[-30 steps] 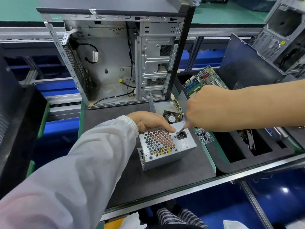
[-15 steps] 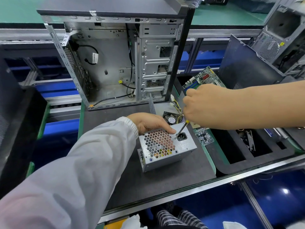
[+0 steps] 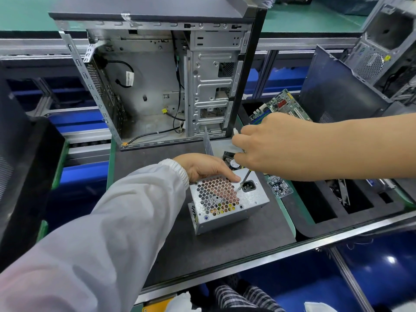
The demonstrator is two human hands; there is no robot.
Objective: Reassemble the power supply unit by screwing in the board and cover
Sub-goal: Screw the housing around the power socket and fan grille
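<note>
The silver power supply unit stands on the dark mat with its honeycomb grille facing up and a black power socket beside the grille. My left hand grips its far top edge, index finger stretched along the grille. My right hand is closed around a screwdriver, whose thin shaft slants down to a point just left of the socket. The handle is hidden inside the fist.
An open, empty computer case stands behind the mat. A small fan and a clear bag of screws lie by the unit. A green motherboard and a black foam tray sit to the right. Another case is far right.
My right hand has lifted and shifted back, showing more of the screwdriver shaft, while the tip stays beside the socket. My left hand keeps its hold on the unit.
</note>
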